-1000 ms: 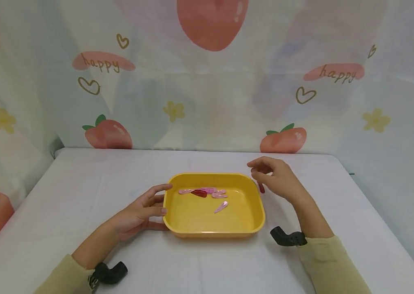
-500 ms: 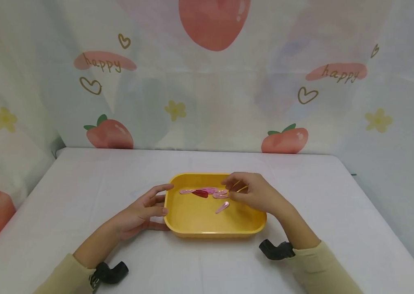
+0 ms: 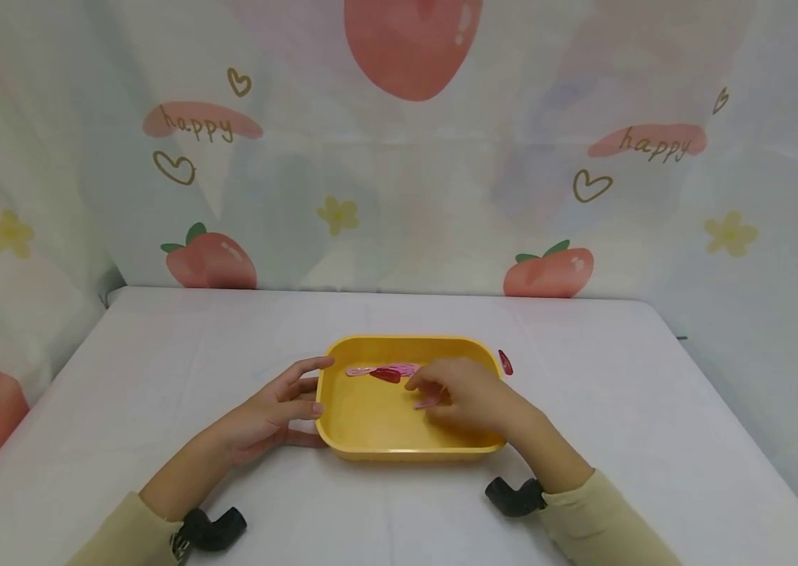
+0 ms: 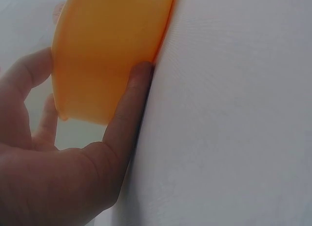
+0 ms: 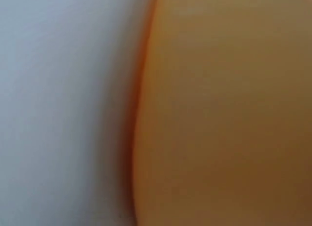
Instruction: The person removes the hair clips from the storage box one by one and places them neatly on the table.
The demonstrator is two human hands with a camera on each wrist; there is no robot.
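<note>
A yellow plastic tray (image 3: 377, 428) sits on the table with small snap hair clips inside. The left hand (image 3: 267, 410) rests against the tray's left end, its fingers extended along the rim and outer wall. In the left wrist view, the left hand's fingers touch the tray's wall (image 4: 92, 65). Inside the tray's right half, the right hand (image 3: 465, 393) reaches down with bent fingers around a pink hair clip (image 3: 430, 401); whether they pinch it is hidden. A dark red hair clip (image 3: 386, 376) and pink hair clips (image 3: 359, 371) lie near the tray's back wall.
Another red hair clip (image 3: 505, 362) lies on the white tablecloth (image 3: 285, 511), just outside the tray's right back corner. A printed curtain (image 3: 399, 173) rises behind the table. The right wrist view shows mostly blurred tray wall (image 5: 219, 109).
The right hand has moved left and down from beside the red clip outside the tray to the front pink clip inside it. The left hand stays at the tray's left end.
</note>
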